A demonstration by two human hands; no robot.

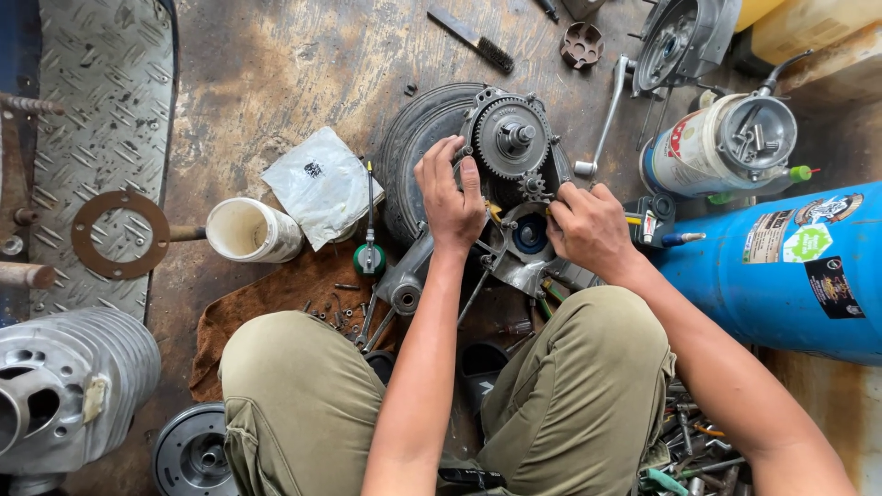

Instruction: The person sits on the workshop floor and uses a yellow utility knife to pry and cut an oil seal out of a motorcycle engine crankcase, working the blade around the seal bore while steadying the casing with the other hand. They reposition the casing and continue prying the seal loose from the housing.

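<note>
While the person squats over the engine case point(514, 241) at mid-floor, both hands are on it. Left hand point(450, 197) lies curled over the case edge beside the big gear point(511, 138), fingers bent, gripping the rim to steady it. Right hand point(588, 230) is closed round sth w/ a yellow bit showing at the fingers, prob. a small tool; can't tell which. It points at the blue-centred bearing point(530, 234) below the small gear point(532, 186). Step looks like work on the gear train, case held firm. Next move prob. needs a steady left grip and careful tool aim at the bearing. Tyre point(418, 147) sits behind, blue cylinder point(781, 271) at the floor's right edge, white cup point(248, 230) left.
</note>
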